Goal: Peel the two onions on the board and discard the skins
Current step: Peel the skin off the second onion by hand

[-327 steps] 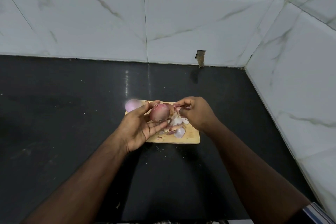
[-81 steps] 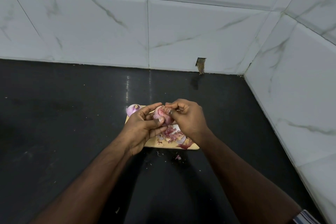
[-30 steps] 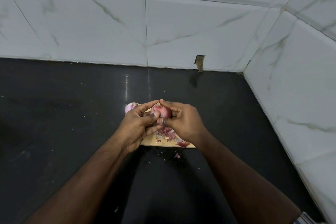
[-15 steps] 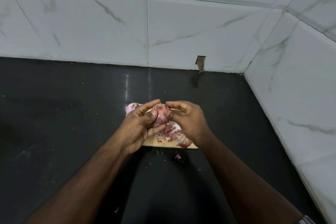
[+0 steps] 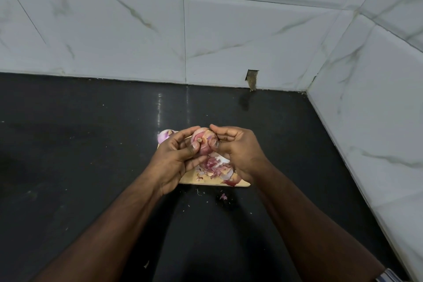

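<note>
Onion [image 5: 204, 144] turned, now gripped between both hands [image 5: 206, 155] above board [image 5: 190, 178].

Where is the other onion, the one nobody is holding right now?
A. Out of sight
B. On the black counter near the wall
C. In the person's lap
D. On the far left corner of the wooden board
D: the pale second onion sits at the far left corner of the cutting board, just behind the left hand.

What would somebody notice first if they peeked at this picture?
Two bare hands meet in the middle, the left hand and right hand gripping a pink onion above a small wooden board. Purple skins lie heaped on the board beneath them. A peeled onion peeks out behind the left hand, on the black counter.
</note>
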A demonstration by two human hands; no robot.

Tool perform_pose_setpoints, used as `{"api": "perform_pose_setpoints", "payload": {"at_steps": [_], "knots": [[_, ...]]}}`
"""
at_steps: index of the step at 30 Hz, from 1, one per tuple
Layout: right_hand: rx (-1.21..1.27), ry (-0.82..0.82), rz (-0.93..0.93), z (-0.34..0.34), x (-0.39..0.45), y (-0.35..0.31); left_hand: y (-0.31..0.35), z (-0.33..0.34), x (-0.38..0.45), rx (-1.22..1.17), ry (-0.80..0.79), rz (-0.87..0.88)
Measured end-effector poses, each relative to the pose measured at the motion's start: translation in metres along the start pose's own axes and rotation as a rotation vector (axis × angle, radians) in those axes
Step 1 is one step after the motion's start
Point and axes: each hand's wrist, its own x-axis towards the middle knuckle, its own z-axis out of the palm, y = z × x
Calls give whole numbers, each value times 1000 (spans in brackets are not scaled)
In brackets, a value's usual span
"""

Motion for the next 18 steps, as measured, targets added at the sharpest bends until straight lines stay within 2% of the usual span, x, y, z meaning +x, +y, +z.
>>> {"api": "perform_pose_setpoints", "payload": {"at_steps": [7, 13, 18], "knots": [[114, 6, 31, -2, 3, 8, 1, 0, 0, -20, 10, -15], [-66, -40, 24, 0, 1, 6, 3, 2, -2, 19, 26, -3], [-9, -45, -17, -3, 2, 7, 4, 2, -2, 2, 16, -14]]}}
